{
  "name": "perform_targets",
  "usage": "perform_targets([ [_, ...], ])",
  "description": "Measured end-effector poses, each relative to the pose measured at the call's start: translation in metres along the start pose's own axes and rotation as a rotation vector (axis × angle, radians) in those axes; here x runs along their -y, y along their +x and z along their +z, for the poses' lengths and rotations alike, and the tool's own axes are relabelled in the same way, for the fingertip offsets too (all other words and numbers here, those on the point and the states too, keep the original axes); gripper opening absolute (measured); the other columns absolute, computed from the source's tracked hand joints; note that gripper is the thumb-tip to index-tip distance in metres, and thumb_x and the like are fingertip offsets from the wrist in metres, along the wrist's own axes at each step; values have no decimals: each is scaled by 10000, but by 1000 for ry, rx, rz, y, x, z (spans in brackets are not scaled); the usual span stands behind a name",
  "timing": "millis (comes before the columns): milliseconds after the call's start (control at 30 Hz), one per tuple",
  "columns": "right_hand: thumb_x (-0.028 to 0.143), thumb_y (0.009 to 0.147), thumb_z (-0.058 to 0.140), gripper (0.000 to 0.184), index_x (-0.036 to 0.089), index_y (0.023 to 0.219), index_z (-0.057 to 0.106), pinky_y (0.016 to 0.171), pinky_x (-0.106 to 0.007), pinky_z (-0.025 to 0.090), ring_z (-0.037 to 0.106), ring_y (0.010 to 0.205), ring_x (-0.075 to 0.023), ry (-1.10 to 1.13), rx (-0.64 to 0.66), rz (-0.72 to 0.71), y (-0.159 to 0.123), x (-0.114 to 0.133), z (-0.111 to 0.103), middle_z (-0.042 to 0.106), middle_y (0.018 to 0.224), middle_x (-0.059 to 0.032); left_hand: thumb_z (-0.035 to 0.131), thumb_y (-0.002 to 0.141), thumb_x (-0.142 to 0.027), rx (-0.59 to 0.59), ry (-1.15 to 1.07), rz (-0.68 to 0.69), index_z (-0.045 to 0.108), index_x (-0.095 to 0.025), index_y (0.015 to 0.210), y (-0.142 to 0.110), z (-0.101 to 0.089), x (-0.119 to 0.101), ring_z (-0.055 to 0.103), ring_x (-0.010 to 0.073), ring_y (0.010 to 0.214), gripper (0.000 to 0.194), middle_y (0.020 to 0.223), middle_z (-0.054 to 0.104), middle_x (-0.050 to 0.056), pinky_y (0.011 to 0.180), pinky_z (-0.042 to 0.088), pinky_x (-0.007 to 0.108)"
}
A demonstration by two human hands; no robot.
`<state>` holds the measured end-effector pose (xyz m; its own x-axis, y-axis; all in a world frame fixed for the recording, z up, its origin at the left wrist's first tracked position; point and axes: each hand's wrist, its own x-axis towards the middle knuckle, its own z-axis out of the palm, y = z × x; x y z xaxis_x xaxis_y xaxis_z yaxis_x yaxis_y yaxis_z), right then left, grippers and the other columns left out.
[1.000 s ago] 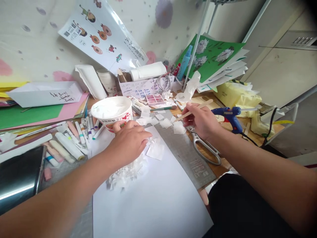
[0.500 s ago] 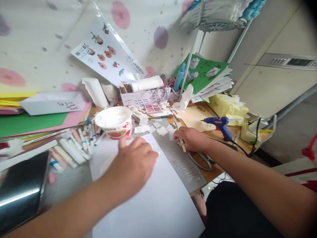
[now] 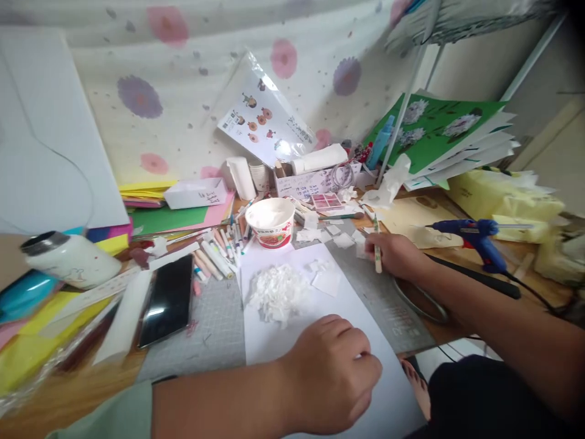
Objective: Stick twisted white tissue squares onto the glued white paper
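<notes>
My left hand [image 3: 331, 372] rests curled on the near end of a white sheet of paper [image 3: 292, 329], fingers closed; nothing shows in them. On the sheet's far half lies a clump of crumpled white tissue bits [image 3: 276, 294] beside a small white paper square [image 3: 326, 281]. My right hand [image 3: 397, 255] lies on the grey cutting mat [image 3: 388, 305], closed around a thin wooden stick [image 3: 376, 247] that points away from me. A white paper bowl [image 3: 275, 221] with red print stands just beyond the sheet.
Markers and crayons [image 3: 214, 253] lie left of the bowl. A black phone [image 3: 167, 299] and a white flask [image 3: 73, 259] sit further left. Scissors [image 3: 418, 302] lie under my right forearm, a blue glue gun [image 3: 475, 235] to the right. Coloured paper stacks [image 3: 178, 216] and green artwork [image 3: 434, 125] line the back.
My left hand has pulled back from the tissue clump to the near end of the sheet. The right hand laid the stick down toward the mat. The view has swung left and back.
</notes>
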<state>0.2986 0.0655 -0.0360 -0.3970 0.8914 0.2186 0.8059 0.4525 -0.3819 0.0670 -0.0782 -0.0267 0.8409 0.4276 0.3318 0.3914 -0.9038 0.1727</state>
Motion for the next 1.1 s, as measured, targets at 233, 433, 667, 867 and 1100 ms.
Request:
perform_targets([
  [233,320,778,523,155,205,750,422,639,-268,500,647,686,-144,325,-33,75,-7,22,-17,674,776,-32,481,827,-69,-222,-307,-116,552,-178,1017,-2,0,4,601,158,839,230,951,643,54,754,524,283],
  [433,292,798,514,130,209,777,416,667,-296,515,668,695,-155,362,17,32,-18,36,-25,688,816,-39,484,830,-55,-334,-469,-366,499,-226,1059,0,4,11,637,93,847,287,1206,590,52,779,541,228],
  [667,96,665,624,130,179,733,550,839,-344,436,609,962,-247,20,117,-29,-9,-3,-23,678,1008,-110,500,806,-55,-136,-403,-100,597,-186,913,-1,3,4,639,146,829,195,991,677,42,746,533,259],
  [867,38,735,571,119,150,758,606,755,-330,435,593,847,-223,-169,204,-41,1,-2,-12,640,836,-100,483,811,-70,-80,-375,-48,596,-187,909,-1,3,7,633,153,830,190,1003,678,49,758,524,269],
  [1100,343,914,548,263,145,1080,598,793,-374,525,616,904,-168,-102,164,30,6,-11,-4,625,1062,-60,494,808,-91,-96,-394,-23,576,-188,888,-3,6,8,628,153,806,150,948,672,42,733,514,264],
])
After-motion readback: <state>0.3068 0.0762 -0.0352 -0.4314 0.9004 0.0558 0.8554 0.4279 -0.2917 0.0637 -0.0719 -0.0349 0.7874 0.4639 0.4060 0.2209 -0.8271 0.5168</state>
